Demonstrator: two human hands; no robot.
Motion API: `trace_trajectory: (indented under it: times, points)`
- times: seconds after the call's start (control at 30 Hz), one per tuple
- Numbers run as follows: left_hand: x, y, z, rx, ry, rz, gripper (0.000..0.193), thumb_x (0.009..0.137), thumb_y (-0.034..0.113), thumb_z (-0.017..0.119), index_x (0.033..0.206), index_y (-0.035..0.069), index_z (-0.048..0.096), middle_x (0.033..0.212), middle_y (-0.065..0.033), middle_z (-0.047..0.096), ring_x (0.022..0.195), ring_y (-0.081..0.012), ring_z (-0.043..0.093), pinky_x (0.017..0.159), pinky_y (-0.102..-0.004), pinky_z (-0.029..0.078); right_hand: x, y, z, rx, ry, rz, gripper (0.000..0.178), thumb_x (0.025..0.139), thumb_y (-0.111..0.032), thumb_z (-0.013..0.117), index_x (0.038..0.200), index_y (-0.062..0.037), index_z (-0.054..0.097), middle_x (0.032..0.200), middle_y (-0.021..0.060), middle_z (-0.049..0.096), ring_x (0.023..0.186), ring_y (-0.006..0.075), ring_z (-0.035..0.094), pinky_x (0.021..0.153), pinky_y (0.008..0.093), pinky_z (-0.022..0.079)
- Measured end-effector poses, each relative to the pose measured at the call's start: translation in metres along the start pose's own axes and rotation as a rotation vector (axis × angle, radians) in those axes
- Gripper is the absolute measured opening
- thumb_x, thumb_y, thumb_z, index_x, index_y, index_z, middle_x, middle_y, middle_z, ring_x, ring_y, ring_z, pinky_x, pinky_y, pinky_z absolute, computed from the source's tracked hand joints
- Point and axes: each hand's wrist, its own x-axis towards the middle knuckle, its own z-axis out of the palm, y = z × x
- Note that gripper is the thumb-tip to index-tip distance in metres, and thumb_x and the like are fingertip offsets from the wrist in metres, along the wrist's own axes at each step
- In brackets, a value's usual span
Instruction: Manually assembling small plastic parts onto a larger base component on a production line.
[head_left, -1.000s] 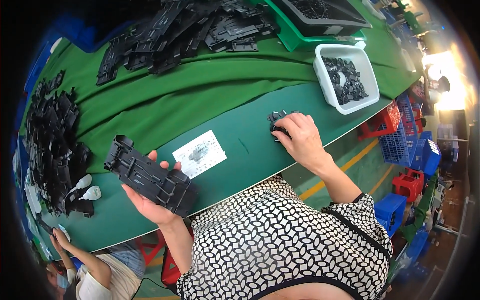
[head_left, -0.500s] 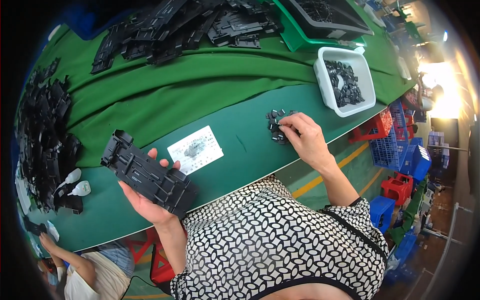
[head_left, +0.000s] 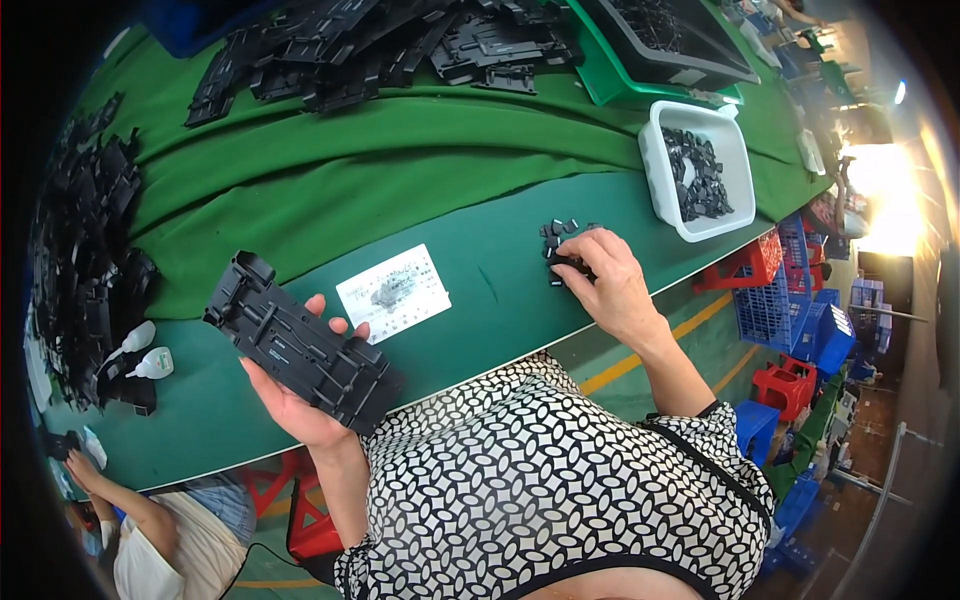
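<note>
**Frame in one hand, clips under the other**

While the left hand (head_left: 300, 405) grips a long black frame (head_left: 300, 345) from below, fingers curled round its near edge, the right hand (head_left: 610, 285) rests fingertips-down on a small heap of clips (head_left: 560, 245) on the green table (head_left: 480, 270); whether it has pinched one I cannot tell. By my reading the work is early: no clip has reached the frame; a white tub (head_left: 700, 165) beyond holds many more; piles of black parts (head_left: 90, 250) lie at the left and along the far edge; a white card (head_left: 393, 292) lies between the hands; two small bottles (head_left: 140, 350) sit by the left pile.
</note>
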Motion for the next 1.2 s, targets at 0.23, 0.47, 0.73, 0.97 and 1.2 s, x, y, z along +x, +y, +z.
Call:
trace_trajectory:
  times: [0.23,0.47,0.73,0.97,1.2]
  points:
    - [0.000,-0.001,0.003,-0.003,0.019,-0.001,0.068,0.095,0.059,0.022,0.136,0.006,0.038,0.127,-0.0236,0.048,0.097,-0.0340,0.060,0.088,-0.0599,0.046,0.005,-0.002,-0.005,-0.084,-0.090,-0.038,0.014,0.079,-0.007,0.067,0.089,-0.0055,0.058,0.084,0.0090,0.057,0.083,0.0288,0.055,0.077,0.0384,0.043]
    - [0.002,-0.001,0.004,-0.004,0.019,-0.005,0.069,0.096,0.058,0.022,0.134,0.003,0.040,0.127,-0.0235,0.049,0.097,-0.0339,0.060,0.088,-0.0587,0.047,0.007,0.000,-0.005,-0.055,-0.066,-0.054,0.009,0.079,-0.005,0.065,0.086,-0.0051,0.058,0.079,0.0095,0.057,0.078,0.0315,0.056,0.073,0.0403,0.045]
    - [0.004,0.002,0.005,0.017,0.010,-0.008,0.060,0.097,0.052,0.025,0.140,0.010,0.034,0.129,-0.0226,0.049,0.098,-0.0324,0.061,0.087,-0.0570,0.049,0.015,-0.013,-0.016,0.275,-0.036,0.199,0.016,0.084,-0.001,0.064,0.100,0.0006,0.064,0.080,0.0033,0.061,0.070,0.0085,0.056,0.063,0.0240,0.046]
    - [0.003,0.003,-0.002,-0.060,-0.050,0.008,0.069,0.096,0.058,0.020,0.139,0.006,0.036,0.130,-0.0253,0.046,0.103,-0.0367,0.059,0.092,-0.0590,0.045,0.025,-0.014,-0.007,0.981,-0.320,0.544,0.010,0.089,-0.011,0.062,0.095,-0.0023,0.062,0.083,0.0015,0.063,0.072,0.0064,0.057,0.061,0.0184,0.045]
    - [0.008,0.001,-0.001,-0.061,-0.036,-0.026,0.072,0.094,0.061,0.019,0.138,0.006,0.036,0.129,-0.0227,0.049,0.101,-0.0342,0.059,0.091,-0.0566,0.047,0.034,-0.039,0.006,1.162,-0.453,0.574,0.015,0.090,-0.009,0.061,0.100,0.0002,0.057,0.088,0.0057,0.065,0.073,0.0088,0.061,0.061,0.0186,0.045]
